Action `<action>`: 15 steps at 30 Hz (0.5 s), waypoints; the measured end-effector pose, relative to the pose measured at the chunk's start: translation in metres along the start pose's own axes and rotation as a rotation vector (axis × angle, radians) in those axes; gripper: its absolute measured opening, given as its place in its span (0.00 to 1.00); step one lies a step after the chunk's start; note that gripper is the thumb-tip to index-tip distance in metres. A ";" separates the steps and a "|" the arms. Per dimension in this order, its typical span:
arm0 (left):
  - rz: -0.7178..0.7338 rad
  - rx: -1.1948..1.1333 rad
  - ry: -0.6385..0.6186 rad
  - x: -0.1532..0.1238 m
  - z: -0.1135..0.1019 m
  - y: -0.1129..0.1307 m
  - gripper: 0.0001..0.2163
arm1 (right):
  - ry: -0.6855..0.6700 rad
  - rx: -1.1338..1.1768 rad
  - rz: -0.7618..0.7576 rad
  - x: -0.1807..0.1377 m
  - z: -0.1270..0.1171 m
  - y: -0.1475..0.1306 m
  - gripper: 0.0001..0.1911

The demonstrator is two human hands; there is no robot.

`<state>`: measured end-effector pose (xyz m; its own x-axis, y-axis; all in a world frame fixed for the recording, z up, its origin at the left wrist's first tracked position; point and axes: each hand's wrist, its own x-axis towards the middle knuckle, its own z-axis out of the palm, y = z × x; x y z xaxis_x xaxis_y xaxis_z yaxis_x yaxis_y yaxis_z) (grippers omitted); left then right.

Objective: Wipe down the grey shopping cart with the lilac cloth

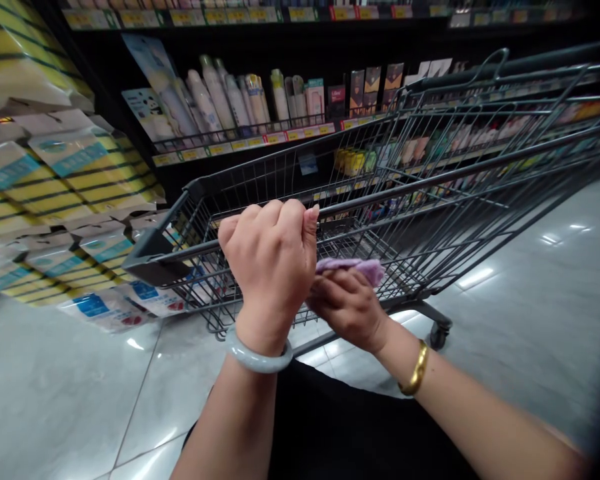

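Note:
A grey wire shopping cart (430, 180) stands across the view in front of me. My left hand (273, 247), with a pale bangle at its wrist, is closed around the cart's near top rail. Lower and to the right, my right hand (347, 303), with a gold bangle, presses a crumpled purple cloth (355, 267) against the cart's wire side. Its fingers are bent over the cloth and slightly blurred. Part of the cloth is hidden beneath that hand. Wires of the cart's basket show behind both hands.
Store shelves (220, 150) with bottles and boxes run behind the cart. Yellow packages with dark stripes (65, 173) are stacked at the left. A caster wheel (439, 333) rests on the shiny tiled floor (70, 380).

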<state>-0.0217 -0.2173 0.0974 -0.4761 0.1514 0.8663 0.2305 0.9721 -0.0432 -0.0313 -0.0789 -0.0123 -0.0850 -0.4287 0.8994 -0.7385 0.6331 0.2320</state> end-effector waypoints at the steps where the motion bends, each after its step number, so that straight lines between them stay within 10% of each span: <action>1: 0.006 0.008 0.003 0.000 0.000 -0.001 0.17 | -0.019 0.017 -0.044 -0.003 0.001 0.000 0.03; 10: 0.039 0.050 0.059 -0.001 0.003 -0.003 0.18 | 0.080 -0.094 0.147 0.002 -0.031 0.037 0.13; 15: 0.044 0.047 0.084 -0.001 0.007 -0.007 0.17 | -0.048 -0.049 -0.028 -0.023 -0.011 0.017 0.06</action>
<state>-0.0287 -0.2230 0.0940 -0.3927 0.1808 0.9017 0.2084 0.9725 -0.1042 -0.0345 -0.0515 -0.0248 -0.0974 -0.4764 0.8738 -0.7078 0.6504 0.2757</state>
